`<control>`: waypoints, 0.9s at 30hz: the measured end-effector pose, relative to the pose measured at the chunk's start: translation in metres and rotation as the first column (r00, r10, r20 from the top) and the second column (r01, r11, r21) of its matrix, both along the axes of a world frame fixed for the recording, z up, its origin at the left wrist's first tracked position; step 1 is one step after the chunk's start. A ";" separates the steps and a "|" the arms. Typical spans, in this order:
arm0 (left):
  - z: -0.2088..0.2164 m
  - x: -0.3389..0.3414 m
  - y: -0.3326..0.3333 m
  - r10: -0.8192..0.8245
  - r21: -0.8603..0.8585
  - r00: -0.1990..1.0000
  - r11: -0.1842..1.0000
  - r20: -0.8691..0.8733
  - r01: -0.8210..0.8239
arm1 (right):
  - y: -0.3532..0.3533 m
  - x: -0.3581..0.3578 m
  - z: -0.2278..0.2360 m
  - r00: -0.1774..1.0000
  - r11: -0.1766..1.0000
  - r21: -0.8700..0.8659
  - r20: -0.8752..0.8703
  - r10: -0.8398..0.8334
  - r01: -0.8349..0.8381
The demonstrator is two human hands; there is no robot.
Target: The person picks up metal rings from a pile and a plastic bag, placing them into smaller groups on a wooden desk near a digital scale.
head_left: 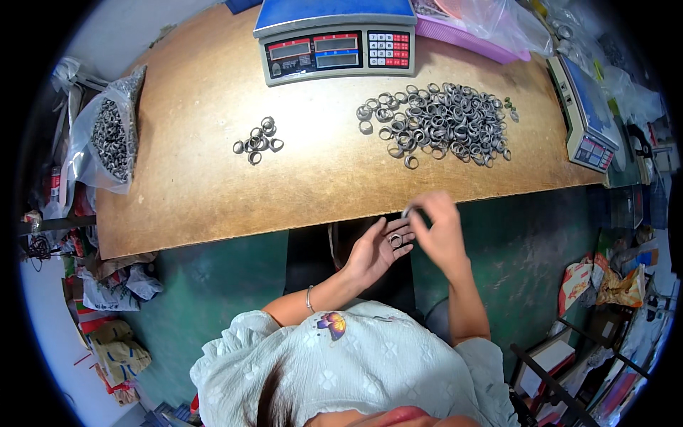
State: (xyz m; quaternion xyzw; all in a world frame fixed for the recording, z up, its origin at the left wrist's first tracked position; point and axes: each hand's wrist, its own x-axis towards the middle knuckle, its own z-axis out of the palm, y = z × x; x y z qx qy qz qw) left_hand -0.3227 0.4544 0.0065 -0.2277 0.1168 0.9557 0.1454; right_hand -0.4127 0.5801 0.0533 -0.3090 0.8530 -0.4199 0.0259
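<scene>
My left hand is palm up in front of the table edge, its fingers stretched and slightly curled. It holds a grey metal ring lying across the fingers. Close beside it, my right hand is somewhat blurred, pinching another grey ring at the fingertips. Beyond the hands, a large pile of grey rings covers the right part of the table. A small group of similar rings lies farther left.
The brown wooden table carries a weighing scale at the back and a second scale at the right. An open plastic bag of small metal parts stands at the left edge. A pink basket sits at back right.
</scene>
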 end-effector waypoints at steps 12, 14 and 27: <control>-0.181 0.005 -0.019 0.405 -0.505 0.780 0.853 0.476 -0.135 | -0.037 -0.040 -0.029 0.918 0.973 -0.013 -0.331 -0.221 0.230; -0.222 0.007 -0.032 0.447 -0.602 0.756 0.793 0.479 -0.088 | -0.033 -0.031 -0.030 0.935 0.980 -0.053 -0.296 -0.198 0.191; -0.033 0.015 -0.021 -0.111 0.200 0.981 0.969 -0.156 0.142 | 0.004 0.001 -0.019 0.998 0.996 -0.074 -0.001 -0.056 0.056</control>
